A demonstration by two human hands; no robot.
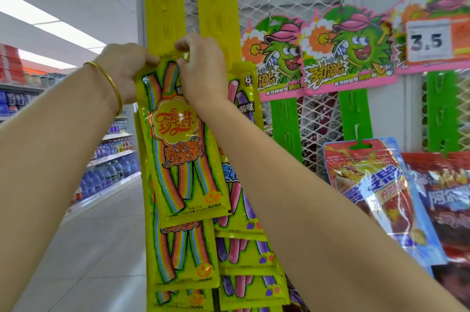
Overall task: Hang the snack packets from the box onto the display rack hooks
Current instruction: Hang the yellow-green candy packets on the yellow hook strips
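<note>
A: Both grips pinched on the top edge of the snack packet [178,138] — left hand [124,67] at its left corner, right hand [201,70] at the middle, fingers closed on the foil.

B: And the packet's pressed against the yellow hanging strip [162,6], just above the packets already hung [183,255].

A: Hanging step, I'd say — next its hole must catch a hook, which I can't see.

B: Arms raised, reaching up, wrists bent inward.
</note>
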